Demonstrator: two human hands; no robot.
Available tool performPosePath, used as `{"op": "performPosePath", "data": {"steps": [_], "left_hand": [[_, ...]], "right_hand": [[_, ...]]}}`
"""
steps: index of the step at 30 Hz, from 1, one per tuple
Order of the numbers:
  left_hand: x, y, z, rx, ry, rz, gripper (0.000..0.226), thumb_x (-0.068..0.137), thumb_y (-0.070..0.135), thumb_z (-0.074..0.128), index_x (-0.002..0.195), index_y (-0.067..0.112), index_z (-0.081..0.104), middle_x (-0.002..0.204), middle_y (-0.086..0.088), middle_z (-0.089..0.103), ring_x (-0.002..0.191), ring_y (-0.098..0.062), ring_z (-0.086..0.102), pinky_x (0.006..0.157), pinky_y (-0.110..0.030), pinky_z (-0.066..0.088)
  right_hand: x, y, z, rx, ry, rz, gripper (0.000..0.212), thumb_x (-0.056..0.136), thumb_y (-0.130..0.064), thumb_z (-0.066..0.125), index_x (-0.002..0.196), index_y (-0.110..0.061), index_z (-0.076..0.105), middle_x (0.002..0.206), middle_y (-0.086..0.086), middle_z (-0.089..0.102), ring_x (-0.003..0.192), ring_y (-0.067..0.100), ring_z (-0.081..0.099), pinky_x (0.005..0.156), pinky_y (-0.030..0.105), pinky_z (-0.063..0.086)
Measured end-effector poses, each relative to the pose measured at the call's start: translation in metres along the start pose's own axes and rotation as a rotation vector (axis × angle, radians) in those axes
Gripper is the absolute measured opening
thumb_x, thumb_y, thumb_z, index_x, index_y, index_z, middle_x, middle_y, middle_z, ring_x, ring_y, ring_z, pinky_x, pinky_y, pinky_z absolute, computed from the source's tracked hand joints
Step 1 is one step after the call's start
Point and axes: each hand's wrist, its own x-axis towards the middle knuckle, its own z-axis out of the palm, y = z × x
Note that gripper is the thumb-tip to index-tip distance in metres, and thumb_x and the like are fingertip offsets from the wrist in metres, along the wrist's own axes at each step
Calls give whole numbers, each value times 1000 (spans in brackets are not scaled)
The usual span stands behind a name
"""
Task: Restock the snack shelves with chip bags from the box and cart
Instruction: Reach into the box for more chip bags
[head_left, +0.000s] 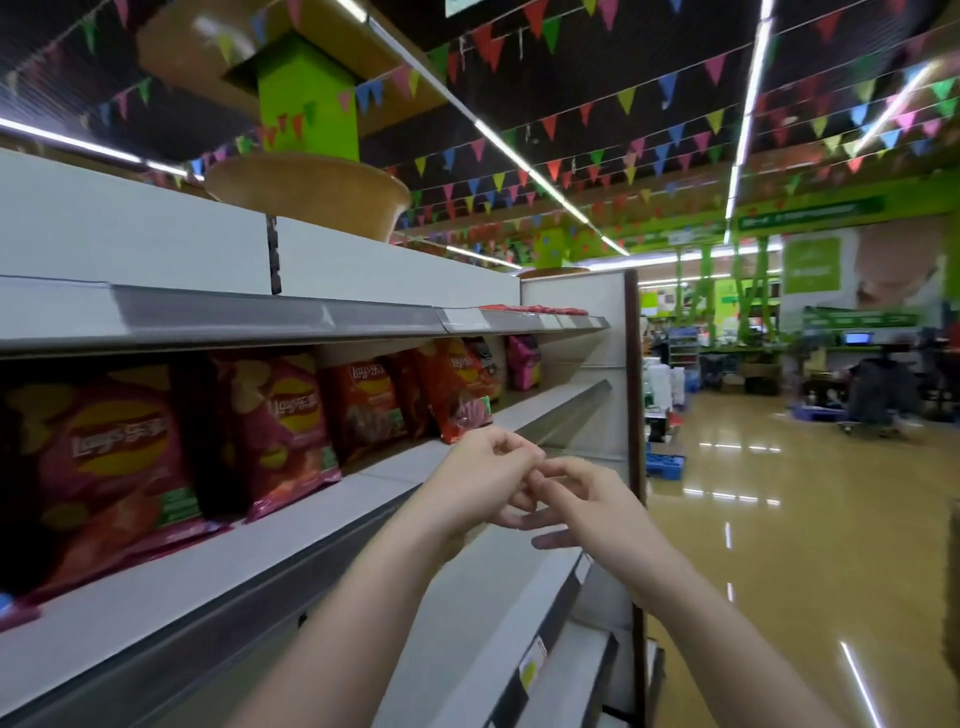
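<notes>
Both hands meet in front of the shelf (291, 540) edge: the left hand (480, 475) has its fingers curled, the right hand (587, 506) has its fingers loosely bent, and their fingertips touch each other with no bag or other thing visibly held between them. The chip bags (291, 431) stand in a row on the shelf to the left of the hands, red and pink ones side by side, the nearest red bag (460, 395) just behind the left hand. Beyond the shelving stretches a glossy yellow floor (779, 519).
</notes>
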Motion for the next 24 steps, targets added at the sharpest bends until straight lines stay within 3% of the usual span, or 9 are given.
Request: {"op": "performPosePath", "data": {"steps": [3, 7, 9, 11, 13, 16, 19, 21, 24], "left_hand": [[59, -6, 18, 127, 14, -129, 14, 98, 21, 46, 92, 18, 59, 92, -5, 66, 76, -16, 65, 56, -24, 50], [151, -19, 30, 422, 112, -182, 29, 95, 28, 46, 105, 6, 63, 99, -16, 67, 75, -26, 61, 62, -31, 50], [197, -29, 26, 518, 247, -208, 46, 94, 37, 51, 120, 0, 57, 117, -23, 62, 96, -35, 64, 78, -38, 54], [227, -41, 14, 551, 354, -312, 60, 94, 46, 51, 134, 2, 42, 131, -21, 54, 111, -37, 59, 88, -41, 54], [249, -53, 4, 529, 455, -417, 71, 95, 53, 47, 143, 3, 30, 142, -18, 45, 119, -36, 54, 95, -41, 51], [280, -71, -10, 493, 552, -490, 81, 94, 65, 35, 148, 5, 29, 153, -14, 34, 133, -34, 42, 105, -35, 39], [300, -89, -19, 286, 597, -538, 101, 83, 77, 38, 154, 10, 12, 159, -7, 22, 143, -29, 28, 115, -35, 26], [308, -96, -24, 129, 693, -514, 124, 66, 89, 46, 155, 15, 1, 162, -4, 13, 147, -28, 19, 119, -43, 19], [316, -109, -33, 123, 746, -498, 114, 69, 80, 53, 154, 21, 8, 161, -2, 18, 145, -29, 24, 117, -45, 23]], "right_hand": [[67, 31, -9, -14, 5, -17, 19, 100, -14, 48, 110, -14, 64, 89, 2, 73, 82, 15, 72, 75, 34, 61], [156, 67, -27, -59, 57, -63, 22, 96, -10, 51, 107, -20, 67, 99, 2, 72, 90, 16, 69, 77, 34, 59], [207, 88, -37, -75, 69, -108, 16, 94, -17, 57, 93, -30, 67, 95, -2, 72, 93, 17, 68, 86, 43, 56], [252, 105, -42, -89, 66, -129, 8, 93, -23, 61, 94, -28, 67, 95, -4, 71, 96, 15, 66, 91, 45, 54], [293, 119, -43, -108, 9, -145, 16, 94, -28, 62, 106, -19, 66, 97, -5, 69, 99, 15, 65, 93, 39, 53], [343, 126, -40, -142, -106, -176, 44, 93, -42, 60, 125, -11, 57, 109, -3, 64, 106, 12, 60, 92, 26, 46], [384, 128, -31, -228, -257, -146, 64, 92, -52, 54, 139, -9, 43, 132, 5, 58, 121, 22, 55, 99, 33, 43], [413, 128, -21, -286, -372, -130, 60, 96, -51, 48, 136, -6, 44, 133, 11, 57, 119, 28, 55, 99, 37, 44], [436, 127, -4, -332, -546, -59, 60, 98, -57, 37, 132, -9, 49, 129, 9, 58, 116, 30, 55, 105, 40, 41]]}}
